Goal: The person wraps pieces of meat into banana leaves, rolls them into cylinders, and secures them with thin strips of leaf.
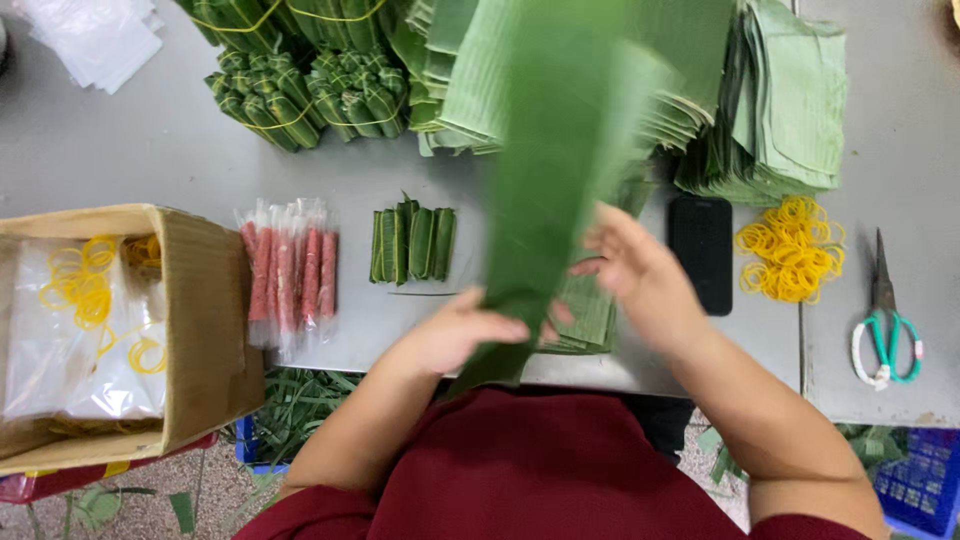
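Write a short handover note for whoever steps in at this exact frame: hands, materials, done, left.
Left hand grips the lower end of a long banana leaf strip; right hand is open beside it, fingers spread. Done: wrapped green rolls on the table, tied bundles behind. Left: pink sticks in plastic unwrapped; cut leaf stacks, rubber bands, scissors at right.

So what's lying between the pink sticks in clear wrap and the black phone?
In the head view: a small row of leaf-wrapped rolls, then the long green leaf both hands hold.
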